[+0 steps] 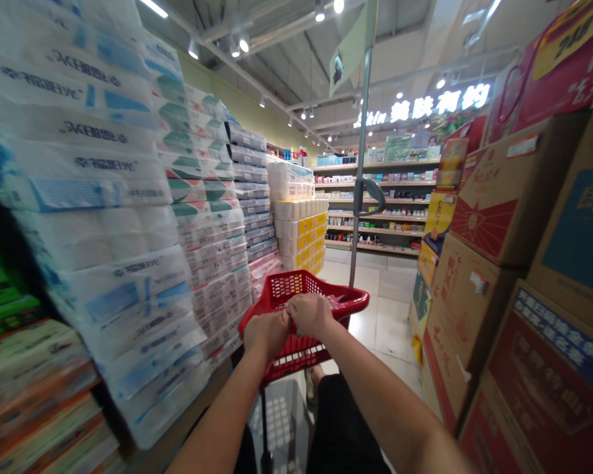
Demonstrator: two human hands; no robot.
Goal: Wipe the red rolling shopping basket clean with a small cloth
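A red plastic shopping cart (356, 299) with perforated basket walls stands in the aisle before me. My left hand (268, 334) is closed at its near edge, fingers curled over where the handle lies. Right beside it, almost touching, my right hand (310, 314) is closed on the same side of the cart. Both hands cover the handle, so its grip is mostly hidden. A grey metal pole (367, 112) with a grey hook-shaped handle (371, 197) rises behind the basket's right corner.
Tall stacks of wrapped tissue packs (113, 158) line the left. Cardboard cartons (489, 191) are piled along the right. Pale floor tiles (370, 322) run between them to stocked shelves (375, 217) at the back. My foot shows below the cart.
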